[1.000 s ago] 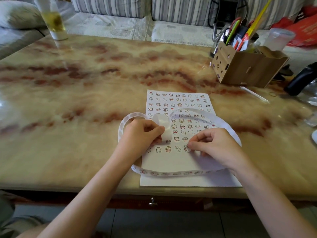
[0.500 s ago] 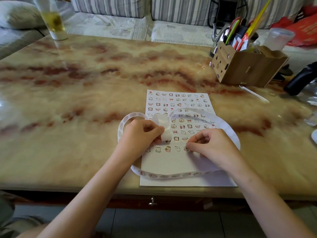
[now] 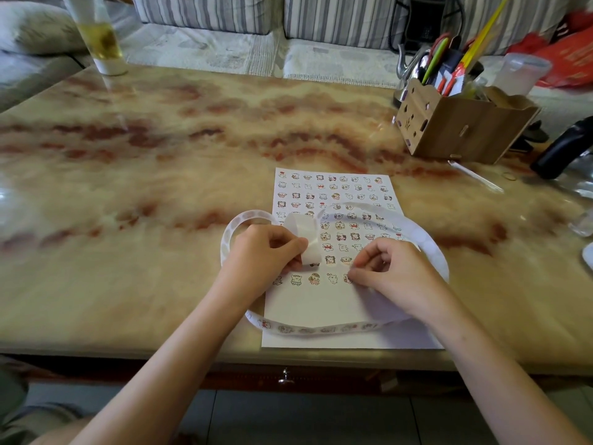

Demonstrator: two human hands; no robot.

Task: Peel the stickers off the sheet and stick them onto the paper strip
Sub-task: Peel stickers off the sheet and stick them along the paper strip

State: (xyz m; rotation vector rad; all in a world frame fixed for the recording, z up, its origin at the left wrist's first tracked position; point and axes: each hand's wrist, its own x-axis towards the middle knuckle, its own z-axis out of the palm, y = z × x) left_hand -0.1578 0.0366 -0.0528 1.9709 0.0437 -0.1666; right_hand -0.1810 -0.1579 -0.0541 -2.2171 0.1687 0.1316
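Observation:
A white sticker sheet (image 3: 333,191) with rows of small cartoon stickers lies on the marble table near its front edge. A long white paper strip (image 3: 321,329) loops over the sheet, and several stickers show along its near stretch. My left hand (image 3: 263,252) pinches a bent end of the strip above the sheet's left side. My right hand (image 3: 394,271) rests on the sheet's lower rows, with thumb and forefinger pinched at a sticker (image 3: 348,278). Whether that sticker is lifted is hidden by the fingers.
A cardboard organiser (image 3: 459,126) with pens and scissors stands at the back right. Next to it are a plastic cup (image 3: 519,72) and a black object (image 3: 561,149). A glass of yellow drink (image 3: 101,40) stands at the back left. A striped sofa lies beyond the table.
My right hand has crept slightly left along the bottom sticker row, and the strip's right loop has shifted a little with it. My left hand holds still.

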